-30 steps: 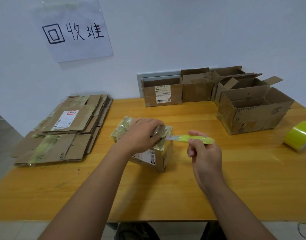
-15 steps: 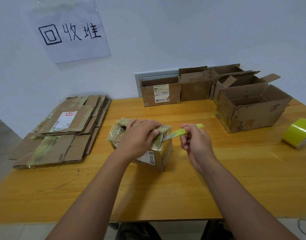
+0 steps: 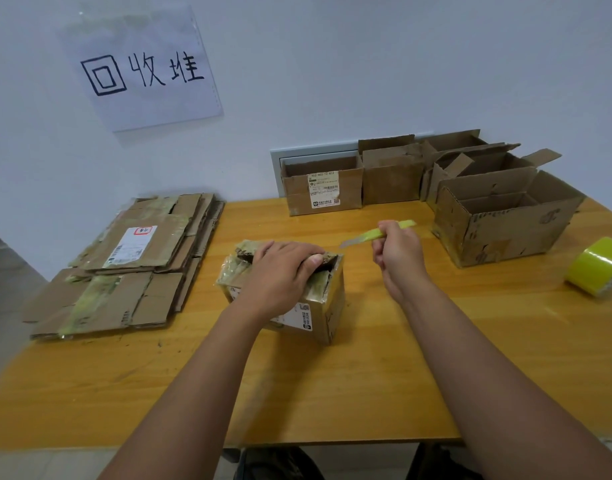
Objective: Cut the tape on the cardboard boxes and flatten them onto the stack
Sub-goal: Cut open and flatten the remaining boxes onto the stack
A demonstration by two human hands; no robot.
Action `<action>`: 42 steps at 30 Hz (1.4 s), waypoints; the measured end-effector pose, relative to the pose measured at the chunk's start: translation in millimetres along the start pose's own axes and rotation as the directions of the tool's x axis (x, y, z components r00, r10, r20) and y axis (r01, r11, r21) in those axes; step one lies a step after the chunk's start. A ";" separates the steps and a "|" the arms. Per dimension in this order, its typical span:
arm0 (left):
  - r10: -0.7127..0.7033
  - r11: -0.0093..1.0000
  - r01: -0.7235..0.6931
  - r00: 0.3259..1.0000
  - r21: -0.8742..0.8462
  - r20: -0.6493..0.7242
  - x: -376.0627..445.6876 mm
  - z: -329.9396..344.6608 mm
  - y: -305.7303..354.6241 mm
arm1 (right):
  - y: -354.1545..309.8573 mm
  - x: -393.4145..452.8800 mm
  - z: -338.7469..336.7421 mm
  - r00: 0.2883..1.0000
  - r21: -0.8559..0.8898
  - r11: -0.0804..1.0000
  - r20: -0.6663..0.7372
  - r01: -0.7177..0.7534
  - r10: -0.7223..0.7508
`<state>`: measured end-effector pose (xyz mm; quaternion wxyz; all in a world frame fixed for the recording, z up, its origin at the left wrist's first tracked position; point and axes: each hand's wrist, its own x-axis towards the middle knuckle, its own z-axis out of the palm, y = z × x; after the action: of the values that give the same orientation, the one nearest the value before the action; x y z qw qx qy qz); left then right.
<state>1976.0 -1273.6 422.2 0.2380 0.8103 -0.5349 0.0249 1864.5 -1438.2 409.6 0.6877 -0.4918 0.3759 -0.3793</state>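
Observation:
A small taped cardboard box [image 3: 327, 313] stands in the middle of the wooden table [image 3: 367, 382]. My left hand [image 3: 280, 271] lies over its top, fingers curled round the edge of a top flap that gapes slightly. My right hand [image 3: 398, 254] grips a yellow-green utility knife [image 3: 377, 233], blade out and pointing left, held in the air just right of the box and clear of it. A stack of flattened cardboard [image 3: 131, 265] lies at the table's left.
Several open cardboard boxes [image 3: 505, 220] stand along the back and right of the table, one with a label [image 3: 323, 190]. A roll of yellow-green tape [image 3: 597, 266] lies at the right edge. A paper sign [image 3: 142, 67] hangs on the wall.
The knife blade was against the box's top right edge; now my right hand has lifted it up and away to the right. My left hand has curled further over the flap.

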 end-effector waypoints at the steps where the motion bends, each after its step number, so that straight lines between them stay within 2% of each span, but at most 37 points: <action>1: -0.003 1.000 0.003 1.000 0.000 -0.002 0.1 -0.3 -0.2 | -0.3 3.4 -2.3 0.999 0.026 1.000 -0.050 -0.006 0.007; 3: -0.006 1.000 0.006 1.000 -0.004 -0.011 -0.6 0.2 -1.4 | 2.6 3.0 -8.5 0.994 0.091 0.995 -0.110 0.032 -0.021; 6: -0.022 0.999 0.023 0.999 0.023 -0.045 1.6 2.8 -2.0 | 12.5 -12.5 -14.0 0.986 0.156 0.975 -0.091 0.155 -0.142; 9: -0.080 0.994 0.092 0.981 0.061 -0.176 3.7 7.8 -2.7 | 24.4 -35.5 -9.7 0.966 0.151 0.955 0.005 0.256 -0.259; 13: -0.118 0.993 0.119 0.924 -0.021 -0.363 2.2 13.7 -0.3 | 44.7 -61.7 0.5 0.858 -0.008 0.874 0.198 0.485 -0.474; 15: -0.140 0.990 0.118 0.913 -0.080 -0.383 2.3 13.8 1.6 | 53.5 -68.0 2.1 0.830 -0.039 0.854 0.260 0.519 -0.493; 18: -0.117 0.992 0.088 0.925 -0.095 -0.361 1.3 14.1 -0.1 | 63.2 -66.5 -6.1 0.842 -0.077 0.855 0.239 0.513 -0.484; 21: -0.100 0.995 0.093 0.958 -0.038 -0.270 3.1 13.7 -4.3 | 74.5 -55.6 -21.7 0.873 -0.277 0.831 0.221 0.483 -0.434; 23: -0.104 0.992 0.114 0.978 0.044 -0.180 6.3 12.7 -5.8 | 81.9 -47.8 -32.9 0.870 -0.533 0.689 0.266 0.491 -0.415; 25: -0.112 0.982 0.123 0.990 0.142 -0.087 9.2 13.5 -7.3 | 86.8 -43.3 -42.0 0.846 -0.754 0.415 0.352 0.510 -0.401; 27: -0.134 0.974 0.130 0.991 0.185 0.010 11.5 14.3 -9.1 | 88.4 -41.0 -46.5 0.824 -0.842 0.152 0.441 0.517 -0.356; 28: -0.148 0.973 0.134 0.987 0.190 0.061 12.6 14.3 -9.9 | 89.2 -40.5 -47.5 0.819 -0.853 0.061 0.473 0.518 -0.326; 30: -0.174 0.970 0.143 0.973 0.197 0.149 14.8 13.5 -9.3 | 89.7 -42.6 -47.4 0.826 -0.858 -0.033 0.502 0.512 -0.257; 32: -0.194 0.969 0.160 0.964 0.187 0.183 16.5 12.3 -7.5 | 88.6 -45.7 -46.2 0.845 -0.862 -0.063 0.505 0.503 -0.175; 34: -0.210 0.967 0.177 0.961 0.185 0.178 17.2 11.3 -5.6 | 86.9 -47.8 -45.1 0.861 -0.867 -0.046 0.499 0.497 -0.102; 36: -0.223 0.962 0.186 0.958 0.200 0.180 16.8 10.3 -3.4 | 80.1 -49.5 -42.1 0.859 -0.858 0.063 0.502 0.509 -0.104; 37: -0.228 0.960 0.190 0.956 0.204 0.185 16.4 9.8 -2.7 | 75.1 -50.0 -38.9 0.859 -0.841 0.178 0.489 0.511 -0.154; 39: -0.229 0.962 0.193 0.956 0.192 0.185 15.6 9.4 -1.9 | 61.7 -50.5 -26.7 0.881 -0.740 0.478 0.391 0.473 -0.267; 41: -0.222 0.966 0.194 0.961 0.172 0.166 13.4 9.0 -1.3 | 46.7 -47.9 -8.1 0.920 -0.608 0.694 0.309 0.387 -0.242; 42: -0.215 0.968 0.190 0.966 0.164 0.147 11.6 8.5 -1.0 | 40.1 -45.1 1.5 0.933 -0.580 0.742 0.312 0.337 -0.181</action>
<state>1980.0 -1286.7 417.7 0.1337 0.8756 -0.4635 -0.0266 1852.6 -1388.2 377.8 0.4652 -0.7803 0.3233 -0.2648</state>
